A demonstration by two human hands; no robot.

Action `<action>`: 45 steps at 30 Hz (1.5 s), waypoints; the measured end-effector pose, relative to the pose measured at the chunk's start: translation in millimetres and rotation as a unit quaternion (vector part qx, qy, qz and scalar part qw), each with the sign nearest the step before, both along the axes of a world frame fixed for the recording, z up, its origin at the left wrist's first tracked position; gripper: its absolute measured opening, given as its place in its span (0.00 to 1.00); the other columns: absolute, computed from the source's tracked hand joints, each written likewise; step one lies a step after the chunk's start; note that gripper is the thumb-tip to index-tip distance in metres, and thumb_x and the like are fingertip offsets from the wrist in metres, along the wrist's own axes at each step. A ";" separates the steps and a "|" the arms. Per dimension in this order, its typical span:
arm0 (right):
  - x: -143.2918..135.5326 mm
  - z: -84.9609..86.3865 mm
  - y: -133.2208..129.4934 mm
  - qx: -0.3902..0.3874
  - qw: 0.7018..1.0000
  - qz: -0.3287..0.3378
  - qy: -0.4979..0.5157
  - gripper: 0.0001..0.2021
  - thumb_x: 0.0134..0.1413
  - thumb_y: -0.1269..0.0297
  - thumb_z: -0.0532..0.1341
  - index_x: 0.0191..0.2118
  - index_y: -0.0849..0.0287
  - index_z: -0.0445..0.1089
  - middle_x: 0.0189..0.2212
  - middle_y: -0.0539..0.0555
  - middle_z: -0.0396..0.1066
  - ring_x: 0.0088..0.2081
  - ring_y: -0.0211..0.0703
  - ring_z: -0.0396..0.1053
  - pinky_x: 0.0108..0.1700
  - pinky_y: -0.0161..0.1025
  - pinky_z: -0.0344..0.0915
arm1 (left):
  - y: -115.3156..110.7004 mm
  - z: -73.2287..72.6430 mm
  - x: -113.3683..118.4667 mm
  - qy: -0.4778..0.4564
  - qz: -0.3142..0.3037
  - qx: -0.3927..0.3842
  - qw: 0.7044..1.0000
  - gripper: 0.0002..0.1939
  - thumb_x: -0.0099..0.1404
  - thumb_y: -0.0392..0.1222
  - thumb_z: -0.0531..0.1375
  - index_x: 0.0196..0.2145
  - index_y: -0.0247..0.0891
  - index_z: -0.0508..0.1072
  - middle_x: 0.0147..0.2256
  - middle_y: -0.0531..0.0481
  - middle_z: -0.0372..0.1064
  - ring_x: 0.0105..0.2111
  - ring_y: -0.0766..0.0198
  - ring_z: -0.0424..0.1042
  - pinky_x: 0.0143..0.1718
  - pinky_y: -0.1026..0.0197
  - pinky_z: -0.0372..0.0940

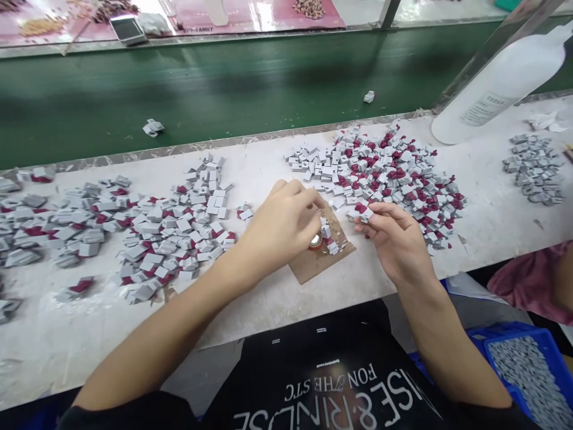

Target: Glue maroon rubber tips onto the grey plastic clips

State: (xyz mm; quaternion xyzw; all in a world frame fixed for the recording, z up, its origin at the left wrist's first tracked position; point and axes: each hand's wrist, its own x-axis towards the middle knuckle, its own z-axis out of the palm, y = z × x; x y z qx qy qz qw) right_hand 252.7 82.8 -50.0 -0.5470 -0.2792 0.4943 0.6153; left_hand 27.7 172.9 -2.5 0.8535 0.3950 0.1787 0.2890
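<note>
My left hand point(284, 224) is bent over the left side of a brown board point(308, 266), fingers curled down; whether its fingertips hold anything is hidden. Beside those fingers a small round metallic thing point(316, 240) sits on the board, with a few small grey and dark red pieces point(332, 245) to its right. My right hand point(394, 236) pinches a grey and dark red piece point(360, 210) between thumb and fingers, just right of the board. Behind it spreads a large pile of grey and dark red pieces point(394, 167).
More piles of pieces point(165, 239) cover the left side of the white table point(250, 316). A white bottle point(496, 89) leans at the back right near a grey pile point(535, 167). A green belt point(268, 83) runs behind. Blue bins point(548, 352) stand at the lower right.
</note>
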 end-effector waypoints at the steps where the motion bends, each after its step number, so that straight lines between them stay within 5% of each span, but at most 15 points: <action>1: 0.5 0.0 -2.2 -0.001 1.000 0.005 -0.005 0.07 0.55 0.60 0.78 0.39 0.48 0.84 0.36 0.49 0.80 0.39 0.44 0.81 0.46 0.43 0.80 | 2.2 1.6 1.8 0.015 -0.045 -0.001 0.999 0.15 0.76 0.35 0.56 0.49 0.42 0.83 0.45 0.42 0.75 0.51 0.47 0.70 0.53 0.48 0.67; 6: -1.1 3.1 -6.3 0.000 1.000 0.009 -0.012 0.07 0.56 0.60 0.77 0.40 0.48 0.83 0.35 0.48 0.80 0.38 0.45 0.81 0.46 0.46 0.80 | 37.6 0.4 11.8 0.049 -0.255 -0.060 0.964 0.24 0.71 0.31 0.56 0.52 0.51 0.88 0.44 0.44 0.73 0.50 0.47 0.68 0.53 0.50 0.65; 11: 1.1 5.4 -9.8 0.004 1.000 0.001 -0.018 0.07 0.58 0.59 0.77 0.40 0.48 0.83 0.37 0.49 0.81 0.38 0.45 0.80 0.47 0.47 0.80 | 69.0 -4.2 19.7 0.015 -0.297 -0.115 0.948 0.22 0.63 0.29 0.64 0.40 0.58 0.90 0.37 0.48 0.73 0.43 0.51 0.69 0.51 0.53 0.65; 16: 4.3 5.7 -14.8 0.003 1.000 -0.013 0.016 0.06 0.57 0.61 0.77 0.40 0.48 0.84 0.37 0.48 0.80 0.38 0.43 0.80 0.47 0.45 0.80 | 77.2 -7.3 27.2 0.098 -0.363 -0.102 0.921 0.27 0.62 0.29 0.62 0.47 0.60 0.90 0.43 0.46 0.74 0.48 0.49 0.70 0.54 0.52 0.66; 23: 4.6 2.8 -15.2 -0.003 1.000 -0.023 0.011 0.06 0.57 0.60 0.77 0.40 0.48 0.84 0.37 0.49 0.80 0.40 0.44 0.81 0.47 0.45 0.80 | 82.5 -6.5 36.2 0.079 -0.377 -0.133 0.913 0.14 0.64 0.38 0.69 0.42 0.58 0.91 0.42 0.47 0.76 0.48 0.49 0.71 0.55 0.50 0.67; 27: 5.2 3.1 -14.6 -0.008 0.999 -0.028 0.017 0.07 0.56 0.59 0.78 0.39 0.48 0.84 0.36 0.49 0.80 0.39 0.44 0.81 0.46 0.45 0.80 | 88.5 6.4 34.3 -0.001 -0.311 -0.221 0.924 0.10 0.63 0.45 0.73 0.43 0.54 0.90 0.43 0.47 0.80 0.46 0.50 0.76 0.53 0.50 0.71; 30: 5.7 4.0 -14.9 -0.011 0.999 -0.032 0.028 0.07 0.55 0.60 0.78 0.39 0.48 0.84 0.35 0.48 0.80 0.37 0.44 0.80 0.46 0.45 0.81 | 88.7 14.6 26.3 -0.098 -0.164 -0.294 0.936 0.12 0.61 0.46 0.76 0.44 0.48 0.89 0.43 0.43 0.83 0.43 0.51 0.80 0.47 0.51 0.74; 34: 3.8 5.9 -14.5 -0.009 1.000 -0.025 0.016 0.07 0.56 0.58 0.78 0.39 0.48 0.84 0.36 0.50 0.80 0.38 0.46 0.81 0.47 0.49 0.81 | 77.6 15.4 13.2 -0.202 -0.019 -0.391 0.898 0.12 0.60 0.44 0.77 0.41 0.40 0.86 0.41 0.40 0.84 0.43 0.51 0.84 0.44 0.52 0.78; 39: -9.4 12.7 -3.9 0.018 1.000 -0.010 0.013 0.06 0.56 0.59 0.78 0.39 0.48 0.84 0.38 0.50 0.80 0.40 0.47 0.81 0.51 0.51 0.82 | 59.0 11.1 -1.5 -0.251 0.064 -0.411 0.874 0.08 0.59 0.41 0.76 0.36 0.40 0.84 0.38 0.43 0.83 0.37 0.58 0.81 0.43 0.53 0.78; 45: -34.4 19.4 18.6 0.049 0.997 0.045 0.029 0.06 0.57 0.58 0.77 0.38 0.48 0.83 0.38 0.50 0.81 0.42 0.48 0.82 0.56 0.53 0.80 | 43.2 4.0 -17.8 -0.263 0.075 -0.402 0.874 0.10 0.65 0.48 0.75 0.34 0.40 0.84 0.33 0.49 0.76 0.31 0.65 0.70 0.42 0.57 0.74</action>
